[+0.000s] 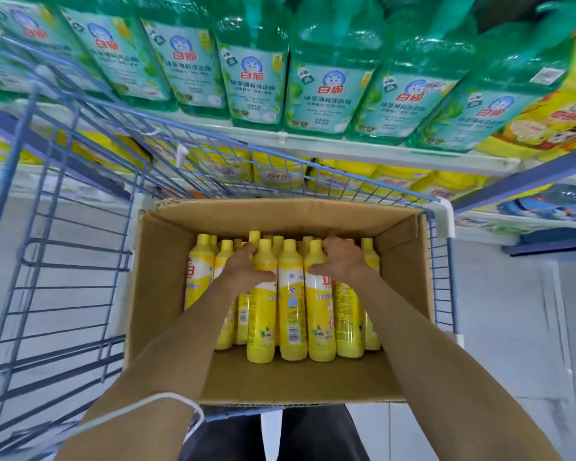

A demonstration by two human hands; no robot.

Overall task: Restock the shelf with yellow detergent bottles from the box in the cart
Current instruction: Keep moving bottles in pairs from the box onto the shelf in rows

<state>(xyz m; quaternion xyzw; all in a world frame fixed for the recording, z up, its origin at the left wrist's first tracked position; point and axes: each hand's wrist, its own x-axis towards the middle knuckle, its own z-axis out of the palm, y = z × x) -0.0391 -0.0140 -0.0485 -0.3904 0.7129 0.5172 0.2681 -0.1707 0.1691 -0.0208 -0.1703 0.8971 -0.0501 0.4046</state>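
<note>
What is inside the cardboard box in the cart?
The cardboard box holds yellow detergent bottles, with the left hand and right hand gripping some. The bottom beneath them is hidden.

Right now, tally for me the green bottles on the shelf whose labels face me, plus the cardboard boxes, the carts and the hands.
Green bottles with label showing: 7
Cardboard box: 1
Cart: 1
Hands, left hand and right hand, both gripping yellow bottles: 2
Total: 11
</note>
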